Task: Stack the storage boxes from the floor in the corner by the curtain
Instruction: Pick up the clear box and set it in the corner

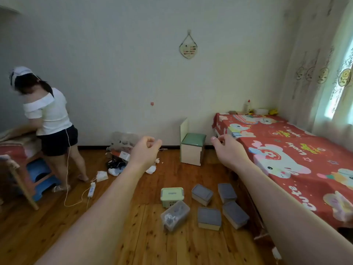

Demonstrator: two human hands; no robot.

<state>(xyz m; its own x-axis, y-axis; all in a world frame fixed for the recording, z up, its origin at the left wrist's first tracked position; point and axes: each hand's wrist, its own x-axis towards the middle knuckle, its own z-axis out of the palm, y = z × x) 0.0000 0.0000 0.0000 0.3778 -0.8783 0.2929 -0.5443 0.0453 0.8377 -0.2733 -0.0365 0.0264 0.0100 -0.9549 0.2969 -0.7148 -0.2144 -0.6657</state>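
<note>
While hands hover, boxes (202, 205) prob. unstacked.

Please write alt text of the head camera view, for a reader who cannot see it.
Two bare arms reach forward, left hand and right hand empty, above six storage boxes scattered on a wooden floor beside a red-covered bed. Another person stands at left; a curtain hangs at right.
</note>
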